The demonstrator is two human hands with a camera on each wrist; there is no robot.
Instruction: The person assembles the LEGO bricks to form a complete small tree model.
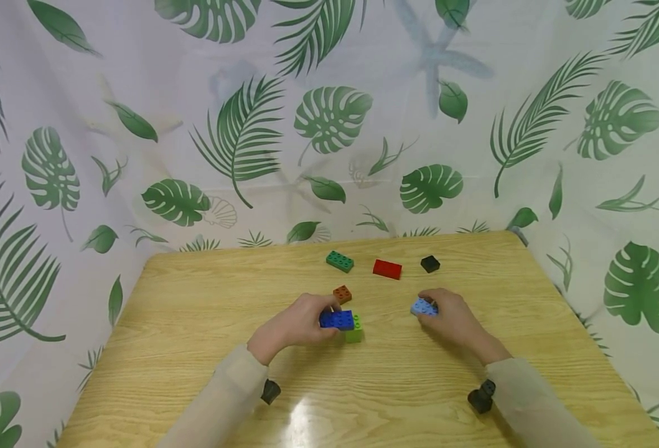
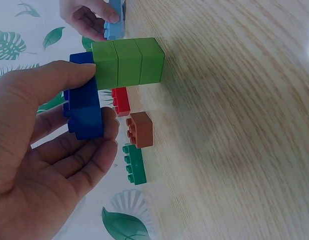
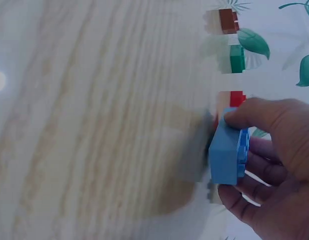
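My left hand point(image 1: 298, 325) pinches a dark blue brick point(image 1: 337, 320) between thumb and fingers, its end resting on top of a light green brick point(image 1: 355, 331) that stands on the wooden table point(image 1: 206, 323). The left wrist view shows the dark blue brick point(image 2: 84, 102) against the light green brick point(image 2: 128, 62), held by my left hand point(image 2: 54, 145). My right hand point(image 1: 451, 318) grips a light blue brick point(image 1: 423, 307) just above the table, to the right of the green one. In the right wrist view, thumb and fingers of my right hand point(image 3: 274, 165) clasp the light blue brick point(image 3: 228, 156).
Loose on the table behind my hands lie a brown brick point(image 1: 342, 294), a dark green brick point(image 1: 340, 261), a red brick point(image 1: 387, 269) and a black brick point(image 1: 430, 264). A leaf-print curtain point(image 1: 329, 124) closes in the back and both sides.
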